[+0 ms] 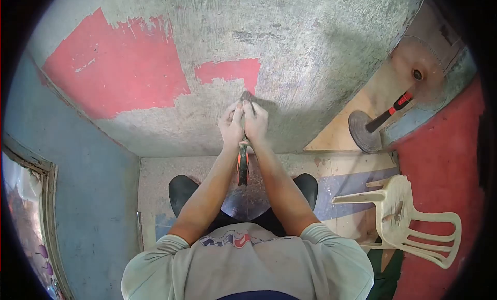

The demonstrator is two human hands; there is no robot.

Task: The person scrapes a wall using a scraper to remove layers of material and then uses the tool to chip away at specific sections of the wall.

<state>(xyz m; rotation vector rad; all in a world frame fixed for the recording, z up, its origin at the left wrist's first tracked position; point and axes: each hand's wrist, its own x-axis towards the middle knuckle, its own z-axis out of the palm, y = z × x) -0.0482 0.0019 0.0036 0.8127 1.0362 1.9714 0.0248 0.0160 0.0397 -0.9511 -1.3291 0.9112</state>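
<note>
My left hand and my right hand are pressed together side by side, dusty, with the fingers closed around a scraper. Its dark tip meets the wall just above my fingertips, at the lower end of a narrow strip of pink paint. Below my wrists hangs the scraper's black and orange handle. My fingers hide the middle of the tool. Around the pink strip, the wall shows rough grey, scraped surface.
A larger pink patch covers the wall's upper left. To the right stand a fan with a round base and a cream plastic chair. A blue-grey wall with a window frame runs along the left.
</note>
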